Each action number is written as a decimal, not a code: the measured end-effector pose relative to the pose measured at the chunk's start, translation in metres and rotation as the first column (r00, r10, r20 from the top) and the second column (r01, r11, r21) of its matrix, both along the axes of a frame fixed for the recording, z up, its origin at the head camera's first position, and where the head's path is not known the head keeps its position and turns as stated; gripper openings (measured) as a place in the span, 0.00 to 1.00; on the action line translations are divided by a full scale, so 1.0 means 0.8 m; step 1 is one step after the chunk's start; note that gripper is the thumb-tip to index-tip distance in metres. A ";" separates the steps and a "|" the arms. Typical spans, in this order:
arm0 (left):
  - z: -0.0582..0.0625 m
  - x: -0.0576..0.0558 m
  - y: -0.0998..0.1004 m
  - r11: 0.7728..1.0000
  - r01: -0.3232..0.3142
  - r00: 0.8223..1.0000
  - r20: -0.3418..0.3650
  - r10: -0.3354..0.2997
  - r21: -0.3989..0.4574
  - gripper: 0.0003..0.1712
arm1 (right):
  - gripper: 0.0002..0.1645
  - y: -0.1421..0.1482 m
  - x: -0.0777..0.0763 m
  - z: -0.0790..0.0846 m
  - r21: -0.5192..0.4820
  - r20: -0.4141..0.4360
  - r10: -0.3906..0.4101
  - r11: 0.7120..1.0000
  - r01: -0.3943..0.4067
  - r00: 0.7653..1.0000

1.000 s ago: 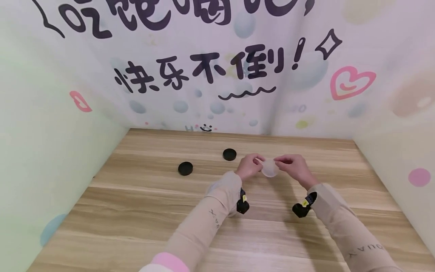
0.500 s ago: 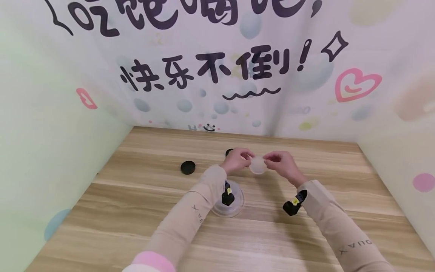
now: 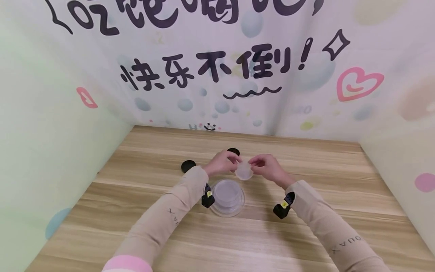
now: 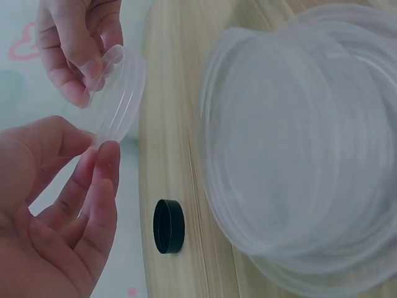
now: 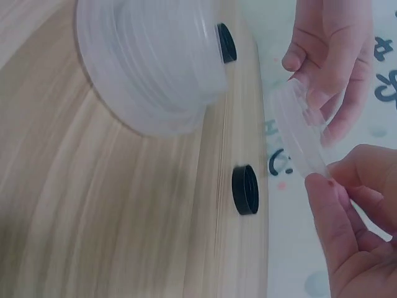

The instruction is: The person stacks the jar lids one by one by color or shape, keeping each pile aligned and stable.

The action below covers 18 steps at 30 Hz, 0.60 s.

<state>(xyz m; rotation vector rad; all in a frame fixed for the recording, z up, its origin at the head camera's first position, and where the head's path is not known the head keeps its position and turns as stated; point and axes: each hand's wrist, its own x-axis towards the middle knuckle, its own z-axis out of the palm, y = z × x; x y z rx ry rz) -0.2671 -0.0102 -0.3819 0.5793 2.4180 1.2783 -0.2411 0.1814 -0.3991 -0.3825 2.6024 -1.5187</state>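
Between both hands, raised over the table, is a small round translucent plastic lid [image 3: 244,172]. My left hand [image 3: 221,163] pinches its left edge, with thumb and fingertips at the rim in the left wrist view. On the opposite edge, my right hand [image 3: 269,168] pinches the same lid [image 5: 296,127]. Just in front of the hands stands a stack of larger clear round plastic pieces [image 3: 227,193], the smaller ones on top of wider ones. In the left wrist view this stack [image 4: 273,143] fills the right side.
Two shallow round black caps lie farther back: one black cap [image 3: 188,165] beside the left forearm, another black cap [image 3: 233,152] partly behind the left hand. The wooden table [image 3: 153,226] ends at a printed curtain [image 3: 170,109] behind, with pale walls on both sides.
Both hands have moved left with the small lid between them. The left forearm has shifted off the clear stack, which now shows fully, and partly covers the left black cap.
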 end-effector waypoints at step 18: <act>-0.015 0.020 -0.053 0.989 0.105 0.994 0.046 -0.101 -0.100 0.14 | 0.11 -0.042 0.016 -0.016 0.062 0.069 0.143 0.987 -0.147 0.987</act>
